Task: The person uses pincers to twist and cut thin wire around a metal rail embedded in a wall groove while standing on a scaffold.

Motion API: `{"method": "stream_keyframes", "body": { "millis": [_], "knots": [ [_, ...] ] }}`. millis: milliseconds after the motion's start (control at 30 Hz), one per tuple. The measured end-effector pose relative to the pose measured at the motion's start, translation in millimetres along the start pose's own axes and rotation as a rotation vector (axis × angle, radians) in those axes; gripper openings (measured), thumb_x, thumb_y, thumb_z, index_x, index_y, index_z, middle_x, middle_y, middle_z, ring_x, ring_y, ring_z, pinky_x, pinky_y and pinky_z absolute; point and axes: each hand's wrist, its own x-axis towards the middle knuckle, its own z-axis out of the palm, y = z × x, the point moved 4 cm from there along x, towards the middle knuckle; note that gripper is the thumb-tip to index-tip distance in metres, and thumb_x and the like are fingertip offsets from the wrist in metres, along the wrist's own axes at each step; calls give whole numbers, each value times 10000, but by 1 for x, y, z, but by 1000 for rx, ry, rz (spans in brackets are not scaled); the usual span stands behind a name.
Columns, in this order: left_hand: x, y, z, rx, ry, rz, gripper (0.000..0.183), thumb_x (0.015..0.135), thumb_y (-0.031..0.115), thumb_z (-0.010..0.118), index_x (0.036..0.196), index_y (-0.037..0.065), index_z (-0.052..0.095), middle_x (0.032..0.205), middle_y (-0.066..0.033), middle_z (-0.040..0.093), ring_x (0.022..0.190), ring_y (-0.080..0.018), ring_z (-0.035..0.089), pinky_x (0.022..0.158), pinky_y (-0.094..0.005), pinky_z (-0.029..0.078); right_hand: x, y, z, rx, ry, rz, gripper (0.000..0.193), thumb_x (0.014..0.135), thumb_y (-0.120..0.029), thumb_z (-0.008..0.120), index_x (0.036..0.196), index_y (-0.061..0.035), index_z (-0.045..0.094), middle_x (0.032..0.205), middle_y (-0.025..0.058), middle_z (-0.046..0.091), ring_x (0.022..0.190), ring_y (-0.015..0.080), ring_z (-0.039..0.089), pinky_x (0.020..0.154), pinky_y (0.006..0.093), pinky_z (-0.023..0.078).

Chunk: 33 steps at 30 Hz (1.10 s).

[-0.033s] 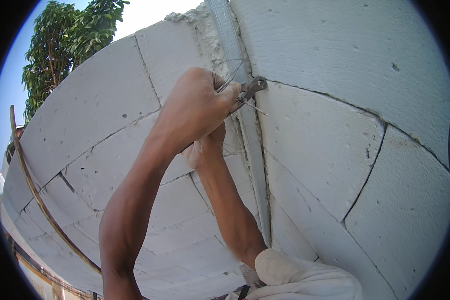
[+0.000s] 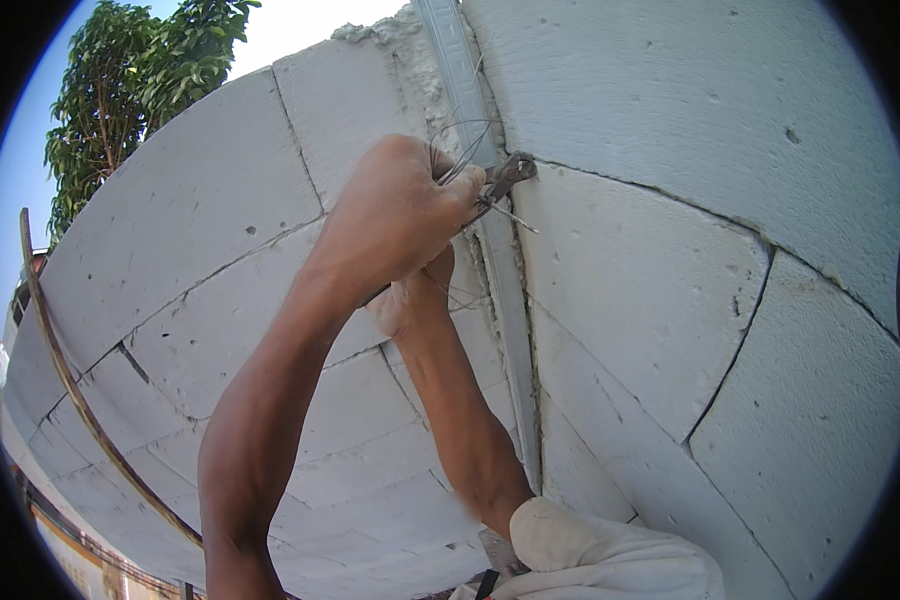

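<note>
The left hand point(image 2: 395, 205) is curled around thin wire point(image 2: 458, 165), with loops rising above its thumb; the right hand point(image 2: 407, 300) sits partly hidden behind and below, its grip impossible to tell. Beside that thumb, pincers point(image 2: 515, 170) slant up and rightward, jaws toward the right-hand block wall point(image 2: 630, 270), before the metal strip point(image 2: 455, 70).
</note>
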Motion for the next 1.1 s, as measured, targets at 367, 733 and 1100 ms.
{"method": "stream_keyframes", "body": {
  "millis": [367, 733, 1100],
  "knots": [
    [-102, -83, 121, -223, -333, -103, 439, 1006, 254, 676, 676, -34, 646, 516, -42, 540, 476, -102, 492, 474, -325, 424, -131, -10, -197, -566, 280, 160, 287, 1008, -282, 717, 849, -110, 549, 647, -32, 500, 500, 80, 466, 476, 305, 404],
    [-477, -245, 286, -555, -635, -1066, 427, 992, 311, 696, 689, 9, 695, 525, -11, 508, 510, -109, 423, 509, -369, 385, -440, -19, -396, -1512, -207, 1559, 629, 985, -510, 653, 929, 116, 682, 816, 130, 695, 757, 265, 653, 721, 421, 504],
    [-641, -217, 290, -1037, 257, -1582, 356, 1038, 369, 673, 872, 56, 703, 543, 78, 440, 451, -33, 372, 443, -255, 354, -444, -1, -384, -1103, 40, 1510, 389, 1029, -374, 664, 980, 12, 669, 734, 64, 659, 525, 129, 579, 491, 311, 442]
  ]
}}
